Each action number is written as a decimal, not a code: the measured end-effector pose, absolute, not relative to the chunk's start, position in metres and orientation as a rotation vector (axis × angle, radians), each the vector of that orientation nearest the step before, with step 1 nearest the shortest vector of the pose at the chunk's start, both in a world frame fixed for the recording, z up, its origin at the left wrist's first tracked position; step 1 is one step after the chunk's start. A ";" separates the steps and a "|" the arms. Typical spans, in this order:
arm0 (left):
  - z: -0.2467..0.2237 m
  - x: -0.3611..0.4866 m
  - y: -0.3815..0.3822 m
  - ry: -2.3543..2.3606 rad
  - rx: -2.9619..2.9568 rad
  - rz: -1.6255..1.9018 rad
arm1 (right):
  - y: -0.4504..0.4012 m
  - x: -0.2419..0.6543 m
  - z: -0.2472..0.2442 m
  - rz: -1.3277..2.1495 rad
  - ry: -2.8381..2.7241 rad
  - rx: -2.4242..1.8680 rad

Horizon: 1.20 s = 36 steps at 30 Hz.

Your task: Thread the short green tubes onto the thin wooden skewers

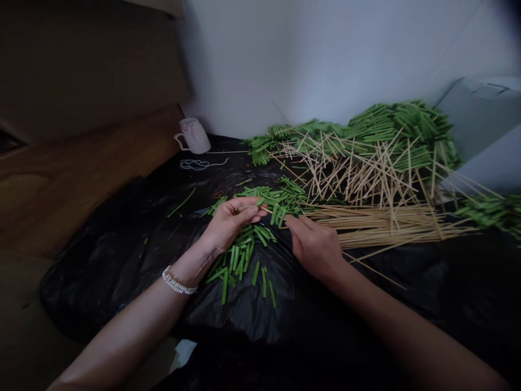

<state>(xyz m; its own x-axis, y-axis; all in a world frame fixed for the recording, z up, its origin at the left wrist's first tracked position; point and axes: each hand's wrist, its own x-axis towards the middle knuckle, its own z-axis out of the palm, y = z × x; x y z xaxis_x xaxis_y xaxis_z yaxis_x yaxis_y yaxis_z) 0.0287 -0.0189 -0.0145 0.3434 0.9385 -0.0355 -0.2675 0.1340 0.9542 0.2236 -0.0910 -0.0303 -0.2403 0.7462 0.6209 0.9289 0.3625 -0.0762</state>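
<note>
My left hand (236, 218), with a beaded bracelet at its wrist, pinches a cut green bean piece (261, 201) against the tip of a thin wooden skewer (265, 208). Several bean pieces (279, 214) sit crosswise on that skewer, between my two hands. My right hand (311, 241) is closed around the skewer's other part, which is mostly hidden by the fingers. Below and behind my left hand lies a loose pile of cut green bean pieces (241, 255).
A bundle of bare skewers (382, 224) lies right of my right hand. Behind it are loaded skewers (366, 176) with heaped beans (382, 127). A white mug (195, 136) and a string (199, 164) sit at the back left. Black plastic sheet (134, 244) covers the surface.
</note>
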 end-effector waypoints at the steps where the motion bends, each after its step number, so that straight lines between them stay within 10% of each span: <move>1: -0.014 0.029 -0.019 0.789 1.069 1.017 | -0.091 0.223 -0.030 -0.407 -2.054 -1.446; 36: -0.014 0.023 -0.018 0.943 1.469 0.946 | -0.091 0.224 -0.030 -0.523 -2.083 -1.343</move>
<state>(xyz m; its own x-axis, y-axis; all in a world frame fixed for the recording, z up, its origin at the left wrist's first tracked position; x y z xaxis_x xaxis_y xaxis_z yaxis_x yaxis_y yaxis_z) 0.0230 -0.0179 -0.0139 0.3652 0.9290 0.0599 0.0572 -0.0866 0.9946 0.2244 -0.0906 -0.0298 -0.3087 0.6759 0.6693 0.9118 0.4105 0.0061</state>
